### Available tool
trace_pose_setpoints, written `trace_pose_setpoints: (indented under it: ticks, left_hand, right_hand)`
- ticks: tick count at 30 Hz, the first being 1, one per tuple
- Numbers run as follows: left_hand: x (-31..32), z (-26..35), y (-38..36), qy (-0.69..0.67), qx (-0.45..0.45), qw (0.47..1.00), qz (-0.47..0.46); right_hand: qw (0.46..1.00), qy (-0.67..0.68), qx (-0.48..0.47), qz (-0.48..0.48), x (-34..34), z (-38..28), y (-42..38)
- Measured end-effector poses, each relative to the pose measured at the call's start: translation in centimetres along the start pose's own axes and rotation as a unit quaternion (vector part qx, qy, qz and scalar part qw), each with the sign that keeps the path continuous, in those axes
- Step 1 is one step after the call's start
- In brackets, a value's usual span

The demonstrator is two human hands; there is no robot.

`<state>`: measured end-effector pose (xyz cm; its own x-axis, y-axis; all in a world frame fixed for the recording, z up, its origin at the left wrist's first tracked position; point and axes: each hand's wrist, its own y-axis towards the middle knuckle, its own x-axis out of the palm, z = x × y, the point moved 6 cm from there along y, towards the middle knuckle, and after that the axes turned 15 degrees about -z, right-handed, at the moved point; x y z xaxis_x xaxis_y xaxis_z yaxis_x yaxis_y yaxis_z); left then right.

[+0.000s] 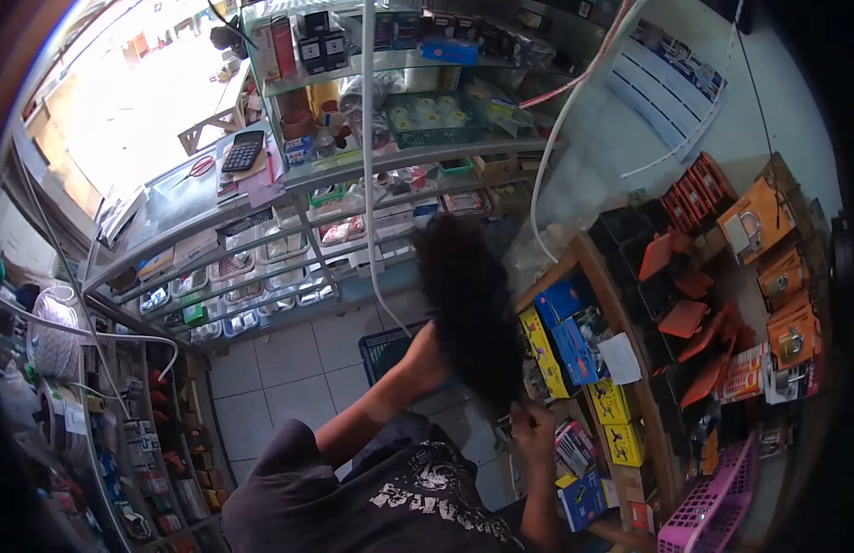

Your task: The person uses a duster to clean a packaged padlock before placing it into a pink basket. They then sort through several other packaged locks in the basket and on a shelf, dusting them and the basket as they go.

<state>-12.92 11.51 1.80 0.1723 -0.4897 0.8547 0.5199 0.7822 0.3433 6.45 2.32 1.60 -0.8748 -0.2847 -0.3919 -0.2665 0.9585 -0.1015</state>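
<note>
A black feather duster (470,304) stretches up and away in front of my body, its outline blurred. At its lower end my right hand (534,422) is closed, with the duster's base at the fingers; the handle itself is hidden. My left hand (429,358) meets the duster's left side, and its fingers are hidden behind the dark feathers. Just right of the duster stand yellow boxes (541,350) and blue boxes (574,352) on a wooden shelf (643,369).
Ahead is a glass display counter (201,198) with a calculator (243,151) and red-handled scissors (202,166). A white cable (370,138) hangs down before it. A blue basket (376,355) sits on the tiled floor (289,392). A pink basket (713,498) is at lower right.
</note>
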Motion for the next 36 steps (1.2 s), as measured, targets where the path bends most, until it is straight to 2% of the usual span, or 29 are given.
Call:
trace_pose_setpoints:
  ticks: [1, 2, 4, 5, 7, 10, 14, 16, 17, 19, 20, 22, 23, 25, 26, 27, 28, 29, 31, 32, 33, 34, 35, 36]
  left_hand:
    - [-1.7, -0.2, -1.2, 0.203, -0.054, 0.966, 0.148]
    - [-1.9, 0.1, -1.4, 0.2, -0.054, 0.967, 0.149]
    - [-2.4, 2.0, -1.4, 0.008, 0.025, 0.991, 0.128]
    - [-2.9, 3.3, -1.3, 0.006, 0.024, 0.992, 0.125]
    - [-3.9, 6.6, -1.3, -0.03, 0.101, 0.986, 0.128]
    - [-2.4, 7.6, -0.8, -0.006, 0.094, 0.991, 0.09]
    - [-0.7, 3.2, -0.6, -0.014, 0.065, 0.991, 0.117]
    - [-0.7, 1.7, -1.4, 0.023, -0.038, 0.968, 0.246]
    - [-0.4, 2.3, -1.1, 0.024, -0.038, 0.969, 0.244]
    - [0.1, 5.8, -0.4, 0.257, -0.027, 0.94, 0.225]
    - [-0.3, 6.7, -0.1, 0.257, -0.025, 0.939, 0.226]
    - [-0.9, 7.1, 0.5, -0.015, 0.037, 0.982, 0.186]
    - [-0.7, 6.7, 0.7, -0.015, 0.038, 0.981, 0.187]
    - [0.6, 4.7, 1.9, -0.023, 0.062, 0.989, 0.13]
    - [-1.4, 3.2, 1.9, -0.022, 0.061, 0.989, 0.131]
    - [-3.4, 0.7, 2.5, -0.157, 0.035, 0.986, -0.031]
    - [-3.4, -0.3, 2.5, -0.285, 0.008, 0.939, -0.193]
    - [-3.3, 0.3, 2.8, -0.285, 0.008, 0.939, -0.193]
    - [-1.1, 3.7, 3.8, -0.216, 0.046, 0.929, -0.297]
    - [-0.2, 5.0, 3.9, -0.215, 0.048, 0.929, -0.297]
    - [-2.0, 6.2, 4.1, -0.102, 0.066, 0.991, -0.059]
    - [-3.6, 7.7, 2.9, 0.017, 0.08, 0.979, 0.185]
    - [-2.4, 8.5, 2.9, 0.017, 0.082, 0.979, 0.187]
    - [-0.8, 9.3, 3.2, 0.007, 0.105, 0.984, 0.142]
  right_hand:
    - [1.0, -0.018, -0.024, 0.0, 0.0, -1.1, 0.7]
    - [1.0, -0.02, -0.022, 0.0, -0.2, -1.2, 1.1]
    - [0.997, -0.06, -0.044, -0.034, -0.3, -1.4, 1.9]
    - [0.997, -0.063, -0.043, -0.031, -0.9, -1.0, 1.7]
    - [0.992, -0.095, -0.037, -0.069, -1.4, -0.4, 1.6]
    - [0.997, -0.054, -0.026, -0.038, -1.8, -1.5, 1.6]
    - [0.993, -0.082, -0.071, -0.044, -1.9, -3.1, 3.3]
    - [0.998, -0.054, -0.035, -0.017, -1.7, -4.1, 3.5]
    - [0.998, -0.054, -0.037, -0.016, -1.8, -3.8, 3.3]
    - [0.998, -0.042, -0.02, -0.032, -2.1, -1.9, 2.5]
    - [0.998, -0.042, -0.021, -0.035, -2.3, -0.8, 2.0]
    - [0.996, -0.084, -0.026, -0.027, -3.0, 0.9, 1.3]
    - [0.996, -0.084, -0.026, -0.03, -2.6, 0.7, 1.5]
    - [0.998, -0.05, -0.046, 0.001, -1.8, -0.5, 1.9]
    - [0.998, -0.049, -0.045, 0.0, -1.3, -1.0, 2.3]
    - [1.0, 0.004, -0.028, 0.011, -1.1, -1.2, 2.9]
    - [0.998, 0.056, -0.011, 0.021, -1.0, -1.1, 3.1]
    - [0.998, 0.056, -0.011, 0.021, -1.1, -1.0, 3.0]
    - [0.999, 0.02, -0.029, 0.032, -1.4, -0.2, 2.4]
    - [0.999, 0.02, -0.03, 0.029, -1.6, 0.9, 1.7]
    - [0.999, -0.01, -0.041, 0.019, -1.6, 2.0, 0.9]
    - [0.998, -0.039, -0.053, 0.009, -1.5, 2.8, 0.5]
    - [0.998, -0.039, -0.053, 0.006, -1.3, 2.5, 0.2]
    - [0.998, -0.038, -0.056, 0.009, -1.3, 1.9, -0.2]
